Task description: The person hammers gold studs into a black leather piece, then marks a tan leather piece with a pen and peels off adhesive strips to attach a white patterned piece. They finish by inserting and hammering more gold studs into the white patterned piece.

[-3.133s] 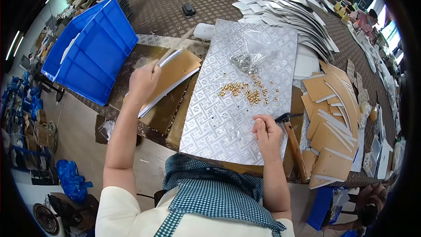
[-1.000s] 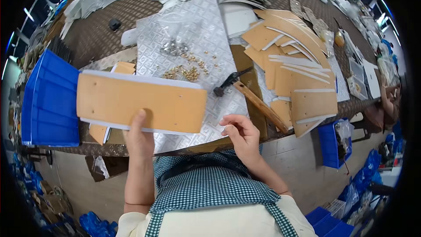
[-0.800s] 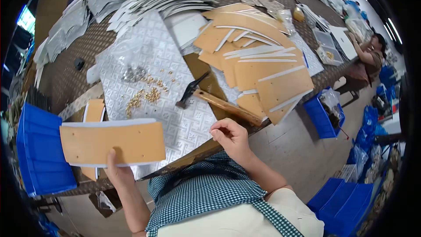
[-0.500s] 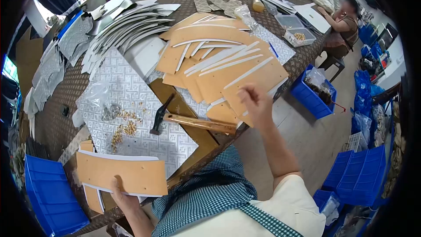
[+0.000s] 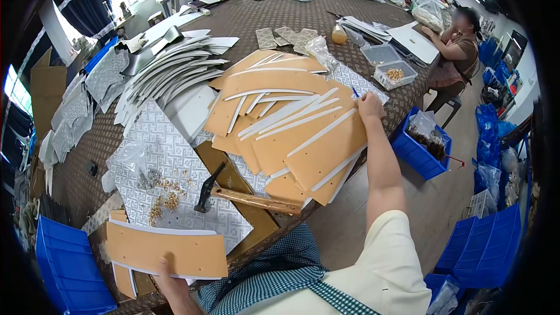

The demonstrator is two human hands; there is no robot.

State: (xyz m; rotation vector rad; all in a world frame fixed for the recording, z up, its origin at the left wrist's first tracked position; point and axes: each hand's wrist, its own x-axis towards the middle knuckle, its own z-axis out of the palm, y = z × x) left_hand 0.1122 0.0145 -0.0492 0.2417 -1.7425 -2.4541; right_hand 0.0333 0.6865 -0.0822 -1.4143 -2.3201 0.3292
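My left hand [image 5: 171, 280] grips a tan rectangular board [image 5: 166, 249] with white edges by its lower edge, holding it over the near table edge. My right hand [image 5: 371, 107] reaches far right and rests on the top board of a fanned stack of tan boards [image 5: 291, 128] with white strips. Its fingers touch that board's far corner; I cannot tell whether they grip it. A wooden-handled hammer [image 5: 245, 196] lies between the two hands. Small gold studs [image 5: 165, 204] lie scattered on a silver patterned sheet [image 5: 175, 157].
A blue bin [image 5: 67, 268] stands at the lower left. White curved boards [image 5: 166, 67] are stacked at the back. Another person [image 5: 458, 32] sits at the table's far right beside clear boxes [image 5: 388, 64]. Blue crates [image 5: 420, 146] stand on the floor to the right.
My view has swung right. My right hand left the silver sheet and stretched out onto the tan stack. My left hand picked up a tan board and lowered it toward the near edge.
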